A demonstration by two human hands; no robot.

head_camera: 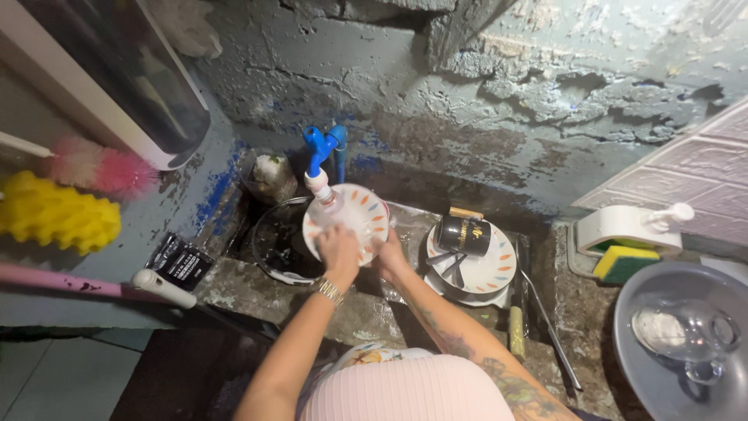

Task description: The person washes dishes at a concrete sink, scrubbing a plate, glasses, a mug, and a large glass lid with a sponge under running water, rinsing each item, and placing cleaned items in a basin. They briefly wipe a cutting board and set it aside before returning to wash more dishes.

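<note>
Rough plastered wall (506, 86) rising behind both hands, paint flaked and stained. Concrete sink ledge (257, 292) running beneath the wrists. Grey basin (631, 312) well off beyond the right hand, one clear glass pitcher (689, 335) lying inside. Dark round pan (273, 234) just beyond the left hand, partly hidden by the plate.

One white plate with orange flecks (354, 214) held tilted under the blue tap (319, 148), directly above and ahead of the hands. Left hand (339, 253) pressed flat on the plate's lower face, fingers spread rather than curled; wiping or steadying cannot be told. Right hand (389, 253) gripping the lower right rim, fingers wrapped behind.

Judged progress: washing under way on this single plate; no flowing water discernible. Left to do, by the look of it: a stack of two patterned plates (487, 269) just right of the right hand, carrying one dark mug (463, 234) on its side and at least two pieces of cutlery, exact number unclear. Finished items: the pitcher in the basin perhaps, not certain.

Small items: one yellow-green sponge (623, 261) under one white pump dispenser (635, 226) far right; one knife (516, 327) near the right forearm; one wristwatch (330, 291) on the left wrist.
</note>
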